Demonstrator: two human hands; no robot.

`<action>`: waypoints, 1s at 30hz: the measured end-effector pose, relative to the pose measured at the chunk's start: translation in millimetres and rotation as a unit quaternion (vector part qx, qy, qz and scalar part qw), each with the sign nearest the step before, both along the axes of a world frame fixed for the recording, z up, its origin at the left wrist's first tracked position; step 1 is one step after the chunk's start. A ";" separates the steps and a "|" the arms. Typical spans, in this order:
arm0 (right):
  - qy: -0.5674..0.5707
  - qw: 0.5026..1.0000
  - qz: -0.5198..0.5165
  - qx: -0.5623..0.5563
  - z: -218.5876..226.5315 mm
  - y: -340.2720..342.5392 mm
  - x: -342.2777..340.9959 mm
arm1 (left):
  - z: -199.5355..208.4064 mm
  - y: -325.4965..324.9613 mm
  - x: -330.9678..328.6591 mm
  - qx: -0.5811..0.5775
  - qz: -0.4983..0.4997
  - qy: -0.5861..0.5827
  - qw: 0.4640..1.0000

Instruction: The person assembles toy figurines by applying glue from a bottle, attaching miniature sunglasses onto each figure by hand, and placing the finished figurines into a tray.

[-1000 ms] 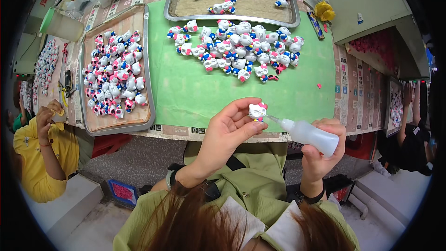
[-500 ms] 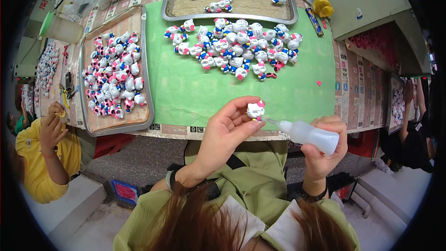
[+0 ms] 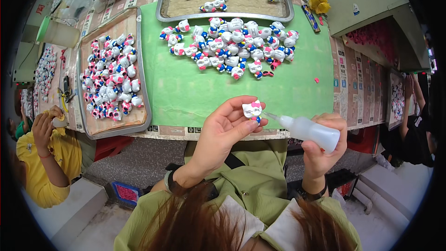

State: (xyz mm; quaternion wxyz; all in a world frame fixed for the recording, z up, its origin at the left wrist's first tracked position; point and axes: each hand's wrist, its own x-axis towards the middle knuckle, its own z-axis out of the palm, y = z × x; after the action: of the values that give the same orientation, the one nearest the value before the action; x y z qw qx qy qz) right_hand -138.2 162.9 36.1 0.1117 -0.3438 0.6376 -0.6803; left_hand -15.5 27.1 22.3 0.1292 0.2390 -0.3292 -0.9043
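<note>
Between the thumb and fingers of my left hand is a small white cat figurine with a pink bow and blue body, tilted to one side. My right hand is wrapped round a translucent squeeze bottle. The bottle's thin tip points left and reaches the figurine's head; whether it touches, I cannot tell. Beyond my hands, a heap of similar cat figurines lies on a green sheet. At the heap's near edge are small pink-and-black pieces. A tiny pink piece lies farther right.
On the left, a metal tray holds many figurines with pink-and-black pieces. Another metal tray with figurines stands at the back. A yellow crumpled thing and a cabinet are at back right. A person in yellow sits at left.
The figurine has turned and tilted in my left hand, its head now leaning left. The bottle's tip has shifted from low on the figurine up to its head. The view has shifted slightly.
</note>
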 end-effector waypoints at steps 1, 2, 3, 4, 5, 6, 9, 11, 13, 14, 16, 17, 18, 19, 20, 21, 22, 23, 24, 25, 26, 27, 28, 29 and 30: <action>-0.001 1.000 -0.001 0.002 0.2 -0.1 -0.1 | 0.3 -0.1 0.0 0.000 0.001 -0.001 1.000; -0.001 1.000 -0.002 0.003 0.1 0.2 -0.8 | 0.4 -0.1 0.1 0.000 0.001 -0.001 1.000; 0.008 1.000 -0.003 0.008 -0.3 0.8 -1.9 | 0.4 -0.1 0.3 -0.003 0.006 -0.004 1.000; 0.017 1.000 -0.005 0.013 -0.3 1.5 -2.6 | 0.5 -0.1 0.1 -0.006 0.010 -0.007 1.000; 0.018 1.000 -0.006 0.014 -0.1 1.9 -3.1 | 0.2 0.0 -0.4 -0.005 0.009 -0.007 1.000; 0.017 1.000 0.000 0.016 0.3 2.0 -3.5 | -0.6 0.1 -1.2 -0.028 0.020 -0.011 0.999; 0.029 0.999 0.012 0.034 -0.5 3.6 -5.9 | -3.8 1.4 -1.7 -0.075 0.042 -0.010 0.996; 0.048 0.997 0.015 0.050 -0.1 2.6 -10.2 | -3.6 1.9 -3.2 -0.099 0.050 0.002 0.994; -0.201 0.976 -0.057 -0.063 -4.3 -4.5 -18.9 | -2.8 -2.0 -2.2 -0.106 0.070 -0.023 0.992; -0.195 0.977 -0.059 -0.064 -8.4 -9.5 -29.2 | -5.6 -4.4 -1.7 -0.107 0.068 -0.017 0.992; -0.157 0.980 -0.120 0.031 -17.4 -23.5 -59.3 | -9.7 -9.8 0.5 -0.103 0.088 -0.039 0.990; -0.154 0.980 -0.122 0.029 -27.0 -31.1 -73.6 | -8.8 -12.5 2.3 -0.098 0.094 -0.043 0.990; -0.090 0.986 -0.122 0.064 -36.0 -37.8 -88.9 | -5.4 -13.6 3.7 -0.099 0.092 -0.039 0.990; -0.026 0.987 -0.121 0.100 -45.9 -41.8 -98.6 | -6.9 -14.5 5.3 -0.100 0.102 -0.043 0.989; -0.023 0.987 -0.122 0.099 -49.9 -42.4 -102.9 | -6.3 -14.3 6.8 -0.100 0.113 -0.048 0.987; -0.011 0.987 -0.122 0.103 -52.9 -43.0 -106.0 | -5.6 -14.6 8.6 -0.100 0.113 -0.045 0.987; 0.000 0.987 -0.115 0.109 -54.6 -47.7 -107.5 | -8.0 -14.7 10.6 -0.098 0.114 -0.049 0.987; 0.002 0.988 -0.109 0.110 -53.3 -47.5 -102.9 | -10.6 -15.2 11.7 -0.095 0.115 -0.054 0.987; 0.136 0.960 -0.183 0.162 -48.6 -43.6 -91.1 | -13.2 -16.0 12.1 -0.093 0.120 -0.054 0.987; 0.267 0.906 -0.256 0.208 -42.0 -39.4 -80.3 | -15.5 -15.2 10.8 -0.088 0.114 -0.054 0.988; 0.267 0.906 -0.253 0.209 -34.5 -41.8 -67.6 | -15.8 -14.8 12.2 -0.084 0.110 -0.056 0.989; 0.197 0.937 -0.128 0.259 -27.2 -46.3 -53.8 | -16.5 -13.8 11.9 -0.082 0.111 -0.057 0.989; 0.122 0.945 -0.001 0.303 -23.7 -51.5 -42.3 | -16.7 -13.1 11.6 -0.075 0.108 -0.056 0.990; 0.120 0.945 -0.003 0.304 -28.3 -59.3 -37.2 | -17.8 -12.8 10.6 -0.067 0.103 -0.055 0.991; 0.188 0.931 0.029 0.311 -36.2 -67.8 -35.1 | -18.8 -11.7 10.2 -0.065 0.100 -0.056 0.991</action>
State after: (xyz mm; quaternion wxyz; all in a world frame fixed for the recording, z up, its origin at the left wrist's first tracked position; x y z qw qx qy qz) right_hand -173.3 95.1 -0.1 0.1110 -0.4319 0.8162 -0.3674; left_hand -5.4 15.4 3.5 0.2158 0.3118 -0.3686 -0.8488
